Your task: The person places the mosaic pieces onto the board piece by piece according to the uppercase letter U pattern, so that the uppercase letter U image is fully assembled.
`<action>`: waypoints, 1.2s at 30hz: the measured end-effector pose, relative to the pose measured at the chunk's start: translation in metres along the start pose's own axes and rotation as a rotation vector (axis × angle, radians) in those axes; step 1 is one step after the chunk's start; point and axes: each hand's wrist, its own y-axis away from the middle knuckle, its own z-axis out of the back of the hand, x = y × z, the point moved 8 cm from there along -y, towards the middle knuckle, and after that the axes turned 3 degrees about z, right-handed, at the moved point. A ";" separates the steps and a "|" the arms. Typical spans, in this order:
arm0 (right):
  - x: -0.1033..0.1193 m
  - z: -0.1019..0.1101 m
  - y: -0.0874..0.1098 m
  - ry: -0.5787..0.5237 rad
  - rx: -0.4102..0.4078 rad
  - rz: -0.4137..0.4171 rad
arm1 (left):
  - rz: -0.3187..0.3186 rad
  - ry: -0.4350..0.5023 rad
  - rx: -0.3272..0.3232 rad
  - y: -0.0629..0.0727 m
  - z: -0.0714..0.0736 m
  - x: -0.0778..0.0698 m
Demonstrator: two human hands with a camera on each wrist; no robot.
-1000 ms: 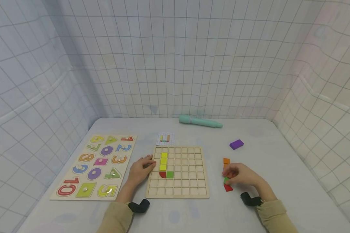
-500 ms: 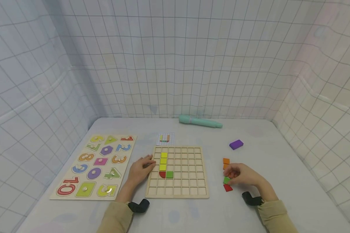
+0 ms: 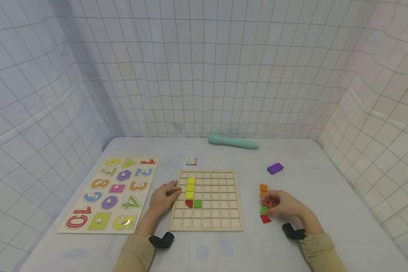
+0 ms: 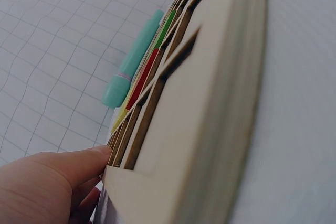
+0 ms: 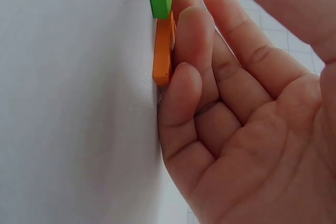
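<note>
My left hand (image 3: pixel 164 197) rests at the left edge of a wooden grid board (image 3: pixel 221 229); in the left wrist view its thumb (image 4: pixel 86 163) touches the board's corner. In the grid lie three yellow tiles (image 3: pixel 190 187) in a column, a dark red rounded tile (image 3: pixel 189 204) below them and a green tile (image 3: pixel 197 203) beside that. My right hand (image 3: pixel 281 204) lies beside a column of loose tiles, fingers loosely bent. Its thumb is at a loose green tile (image 3: pixel 263 210); its fingers partly cover an orange tile (image 5: pixel 164 51). A red rounded tile (image 3: pixel 265 219) lies nearest me, orange tiles (image 3: pixel 263 187) farthest.
A small card (image 3: pixel 192 162) with a coloured U-shaped pattern lies behind the board. A number-and-shape puzzle board (image 3: pixel 110 194) is at the left. A teal pen-shaped object (image 3: pixel 234 141) lies at the back, a purple block (image 3: pixel 275 168) at the back right.
My right hand has shifted slightly right, baring more of the loose green tile and the orange ones. The left hand and the board's tiles have stayed put.
</note>
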 end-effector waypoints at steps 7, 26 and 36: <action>0.003 0.001 0.000 0.031 -0.034 0.006 | -0.002 -0.004 0.001 0.000 0.000 0.000; -0.001 0.002 -0.003 0.019 -0.105 -0.046 | -0.001 -0.006 -0.001 -0.001 0.000 0.000; 0.001 0.001 -0.004 0.051 -0.103 -0.019 | -0.008 0.001 -0.003 -0.001 0.000 0.001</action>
